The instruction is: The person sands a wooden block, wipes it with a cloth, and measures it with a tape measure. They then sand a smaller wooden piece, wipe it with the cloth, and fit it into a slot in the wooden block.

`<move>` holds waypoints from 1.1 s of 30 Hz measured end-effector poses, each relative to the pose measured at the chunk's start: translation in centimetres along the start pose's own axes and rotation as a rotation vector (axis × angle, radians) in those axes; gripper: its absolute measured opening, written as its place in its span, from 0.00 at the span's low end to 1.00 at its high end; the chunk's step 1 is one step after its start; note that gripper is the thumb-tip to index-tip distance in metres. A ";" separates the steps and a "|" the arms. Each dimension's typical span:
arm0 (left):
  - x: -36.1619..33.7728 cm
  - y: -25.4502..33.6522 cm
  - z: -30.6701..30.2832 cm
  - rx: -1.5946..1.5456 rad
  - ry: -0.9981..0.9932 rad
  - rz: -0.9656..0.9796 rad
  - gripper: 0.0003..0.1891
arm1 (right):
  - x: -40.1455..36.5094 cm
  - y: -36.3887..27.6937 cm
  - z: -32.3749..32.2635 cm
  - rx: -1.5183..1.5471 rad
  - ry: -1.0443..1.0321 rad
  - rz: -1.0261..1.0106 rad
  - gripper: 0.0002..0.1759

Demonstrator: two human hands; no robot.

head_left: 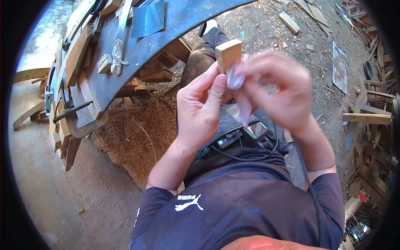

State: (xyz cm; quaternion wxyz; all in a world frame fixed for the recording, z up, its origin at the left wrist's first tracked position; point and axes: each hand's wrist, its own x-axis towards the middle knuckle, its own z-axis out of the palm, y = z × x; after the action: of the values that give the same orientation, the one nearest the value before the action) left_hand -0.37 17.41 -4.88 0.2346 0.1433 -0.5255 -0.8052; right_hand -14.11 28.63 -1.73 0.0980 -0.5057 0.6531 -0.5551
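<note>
In front of my chest, my left hand point(201, 106) grips a small light-coloured wooden block point(228, 54) with rounded corners, its thumb along the lower end. My right hand point(278, 89), smeared by motion, pinches a thin whitish-pink piece point(244, 109) that looks like cloth or a soft sheet. Part of this piece is pressed against the lower side of the block, and a pointed end hangs below the fingers. The right fingertips are blurred, and the block's lower end is hidden in the left hand.
A dark curved table point(143, 50) at upper left bears a blue sheet point(148, 18), a small wood block point(104, 63), a tied cloth bundle point(117, 58) and stacked timber. Sawdust point(137, 141) lies below. A mesh pouch point(227, 116) with a cable sits at my waist. Scrap wood point(366, 118) lines the right.
</note>
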 end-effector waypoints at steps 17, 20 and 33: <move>-0.2 0.7 -0.5 -0.098 0.112 -0.151 0.18 | -2.2 0.3 1.4 -0.161 0.055 -0.230 0.09; -1.5 -0.2 0.6 -0.084 -0.021 -0.105 0.17 | 0.3 0.9 0.9 -0.260 0.328 -0.307 0.10; -1.4 1.5 0.4 0.211 -0.013 -0.127 0.22 | -1.1 1.1 0.6 -0.096 0.276 -0.311 0.11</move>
State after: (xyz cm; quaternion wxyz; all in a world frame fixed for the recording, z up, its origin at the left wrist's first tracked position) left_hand 0.99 17.96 -3.40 0.1635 0.1951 -0.5985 -0.7596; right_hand -13.78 28.91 -3.31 -0.1036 -0.5238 0.6000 -0.5958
